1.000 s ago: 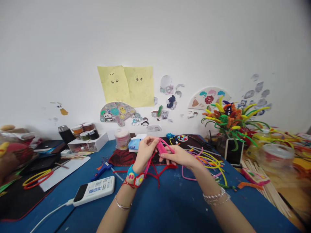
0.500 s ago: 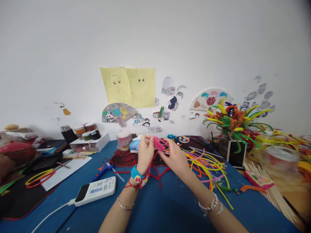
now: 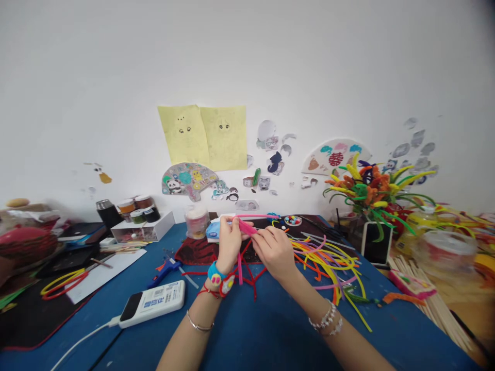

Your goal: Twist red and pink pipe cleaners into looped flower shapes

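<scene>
My left hand (image 3: pixel 231 241) is pinched around pink pipe cleaners (image 3: pixel 246 226), holding them above the middle of the desk. From the other side, the fingers of my right hand (image 3: pixel 275 251) are closed on the end of the same pink bundle. One pink strand reaches out to the right behind my right hand, and another hangs down below my left hand. Beneath them, red pipe cleaners (image 3: pixel 253 281) lie bent on the blue desk. A blue and white tissue pack (image 3: pixel 213 231) sits just behind my left hand.
Loose yellow, orange and purple pipe cleaners (image 3: pixel 328 260) spread to the right. A bouquet of pipe-cleaner flowers (image 3: pixel 371 193) stands behind a phone (image 3: pixel 377 245). On the left lie a white power bank (image 3: pixel 154 304) with its cable and a blue glue gun (image 3: pixel 164 271).
My right hand has turned and drawn in, its fingers now closed on the end of the pink bundle. Pink strands now stick out to the right and hang lower.
</scene>
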